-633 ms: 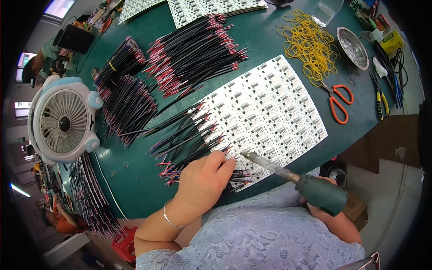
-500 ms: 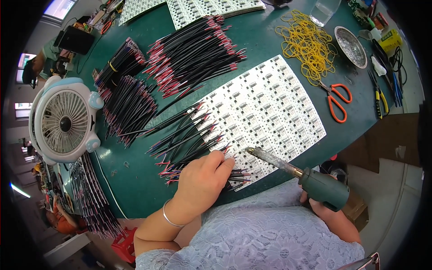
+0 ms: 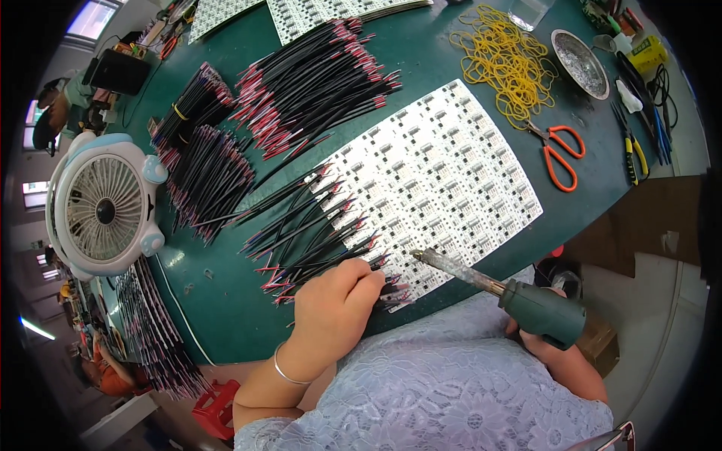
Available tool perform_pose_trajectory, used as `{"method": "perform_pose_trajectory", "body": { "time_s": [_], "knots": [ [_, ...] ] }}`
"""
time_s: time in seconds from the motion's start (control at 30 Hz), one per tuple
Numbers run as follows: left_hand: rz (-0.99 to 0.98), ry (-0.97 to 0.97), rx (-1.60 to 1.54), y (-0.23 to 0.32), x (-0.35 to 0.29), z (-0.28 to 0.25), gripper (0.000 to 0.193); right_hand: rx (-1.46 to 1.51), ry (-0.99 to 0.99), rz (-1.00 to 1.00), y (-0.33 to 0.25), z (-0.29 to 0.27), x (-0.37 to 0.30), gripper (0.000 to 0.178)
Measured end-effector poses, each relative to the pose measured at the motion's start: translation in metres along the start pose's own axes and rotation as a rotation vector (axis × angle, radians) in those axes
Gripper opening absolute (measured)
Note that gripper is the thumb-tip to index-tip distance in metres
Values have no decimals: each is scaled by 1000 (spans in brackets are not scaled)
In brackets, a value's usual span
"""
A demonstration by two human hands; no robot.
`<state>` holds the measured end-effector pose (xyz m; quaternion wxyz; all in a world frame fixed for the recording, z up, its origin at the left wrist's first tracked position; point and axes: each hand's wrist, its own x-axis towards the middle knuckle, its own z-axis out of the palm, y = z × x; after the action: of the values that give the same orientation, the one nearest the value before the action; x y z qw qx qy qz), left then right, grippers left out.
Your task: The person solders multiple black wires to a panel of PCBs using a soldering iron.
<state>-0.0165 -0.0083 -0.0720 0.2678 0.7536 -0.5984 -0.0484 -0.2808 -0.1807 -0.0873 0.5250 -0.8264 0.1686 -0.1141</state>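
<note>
A white sheet of circuit boards lies on the green table, with short black cables reaching onto its left edge. Over the lower cables, my left hand is closed, thumb and finger pinched together on a black cable; the fingertips are partly hidden. My right hand grips the dark green handle of a soldering iron. Its metal tip points left above the board sheet, a short way right of my left hand. Whether the tip touches the sheet I cannot tell.
Cable bundles lie beyond the sheet, near a white fan. To the right are yellow rubber bands, orange-handled cutters, a metal bowl and yellow-black pliers. More board sheets are stacked at the back.
The table scene has shifted slightly up and left in the view. My left hand has moved a little left; cable ends beside it are blurred. The iron stays in nearly the same place.
</note>
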Motion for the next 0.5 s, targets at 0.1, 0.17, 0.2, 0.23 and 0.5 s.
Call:
{"method": "perform_pose_trajectory", "body": {
  "time_s": [0.1, 0.17, 0.2, 0.23, 0.5],
  "knots": [
    [-4, -59, 46, 3, -4, 3, 20, 5, 18, 12, -1, -1, 0, 25],
    [0, -87, 13, 4, -4, 5, 24, 26, -24, 39, -3, 0, 1, 22],
    [1, -87, 12, 3, -4, 6, 24, 29, 8, 5, -2, 3, 1, 20],
    [10, -68, 8, 3, -4, 8, 23, 33, 39, -30, -2, 5, 1, 18],
    [17, -107, 22, 2, -3, 7, 22, -149, -34, -79, -8, 0, 5, 15]
  ]
}}
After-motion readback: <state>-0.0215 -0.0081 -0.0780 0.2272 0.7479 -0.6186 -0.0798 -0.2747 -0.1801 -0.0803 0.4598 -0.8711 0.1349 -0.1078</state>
